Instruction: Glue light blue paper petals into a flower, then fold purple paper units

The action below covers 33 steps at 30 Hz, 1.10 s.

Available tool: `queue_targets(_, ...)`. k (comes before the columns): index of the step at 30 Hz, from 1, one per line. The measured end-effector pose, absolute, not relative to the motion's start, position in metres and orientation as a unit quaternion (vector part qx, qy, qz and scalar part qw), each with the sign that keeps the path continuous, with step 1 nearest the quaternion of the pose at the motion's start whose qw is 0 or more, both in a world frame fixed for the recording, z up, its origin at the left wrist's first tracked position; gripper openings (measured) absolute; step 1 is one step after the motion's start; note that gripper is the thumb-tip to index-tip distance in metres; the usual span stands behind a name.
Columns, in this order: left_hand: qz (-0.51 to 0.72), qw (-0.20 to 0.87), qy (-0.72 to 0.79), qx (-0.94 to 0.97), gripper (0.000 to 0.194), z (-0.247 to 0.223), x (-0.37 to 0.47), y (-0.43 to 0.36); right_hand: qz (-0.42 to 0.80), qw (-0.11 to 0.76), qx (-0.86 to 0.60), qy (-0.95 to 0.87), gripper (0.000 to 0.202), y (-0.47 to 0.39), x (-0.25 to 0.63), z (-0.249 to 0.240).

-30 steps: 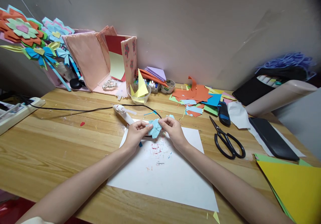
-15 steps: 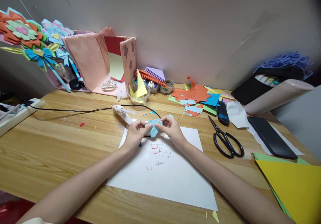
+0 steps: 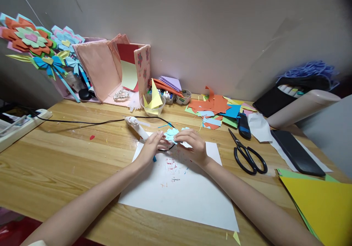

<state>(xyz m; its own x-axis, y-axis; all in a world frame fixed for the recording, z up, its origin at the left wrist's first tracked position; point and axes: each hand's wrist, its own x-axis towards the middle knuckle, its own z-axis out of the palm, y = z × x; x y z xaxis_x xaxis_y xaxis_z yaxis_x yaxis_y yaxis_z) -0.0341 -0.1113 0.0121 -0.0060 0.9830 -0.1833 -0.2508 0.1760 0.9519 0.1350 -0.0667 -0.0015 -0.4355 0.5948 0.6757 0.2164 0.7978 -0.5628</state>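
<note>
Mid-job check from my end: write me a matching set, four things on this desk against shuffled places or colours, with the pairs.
1. Scissors
2. Light blue folded paper
3. Glue gun
4. Yellow paper shape

A. In the clear bowl
B. Right of the white sheet
C. White, just beyond the left hand
D. Between both hands

Pairs: 1-B; 2-D; 3-C; 4-A
</note>
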Motion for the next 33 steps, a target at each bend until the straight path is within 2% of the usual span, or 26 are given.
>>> queue_targets(3, 0.468, 0.681, 0.444, 0.348, 0.034, 0.014, -0.037, -0.111, 0.158, 0.452, -0.197, -0.856, 0.012, -0.066, 0.136, -0.003)
queue_targets(9, 0.426, 0.696, 0.453, 0.359, 0.028, 0.017, -0.047, -0.110, 0.173, 0.417, -0.168, -0.876, 0.015, -0.066, 0.134, -0.002)
queue_targets(16, 0.399, 0.638, 0.513, 0.414, 0.029, 0.026, -0.055, -0.115, 0.127, 0.401, -0.163, -0.892, 0.019, -0.065, 0.133, -0.001)
queue_targets(20, 0.368, 0.605, 0.566, 0.422, 0.029, 0.036, -0.083, -0.135, 0.180, 0.383, -0.165, -0.891, 0.045, -0.069, 0.130, 0.003)
queue_targets(22, 0.365, 0.595, 0.579, 0.421, 0.027, 0.040, -0.109, -0.147, 0.227, 0.387, -0.206, -0.870, 0.043, -0.070, 0.123, 0.004)
queue_targets(26, 0.438, 0.538, 0.622, 0.363, 0.026, 0.043, -0.173, -0.164, 0.314, 0.367, -0.324, -0.814, 0.026, -0.066, 0.090, 0.006)
queue_targets(31, 0.584, 0.442, 0.627, 0.265, 0.026, 0.047, -0.224, -0.149, 0.349, 0.345, -0.355, -0.796, 0.043, -0.056, 0.023, -0.002)
queue_targets(33, 0.625, 0.416, 0.610, 0.252, 0.028, 0.049, -0.228, -0.134, 0.337, 0.342, -0.366, -0.797, 0.037, -0.052, 0.000, -0.006)
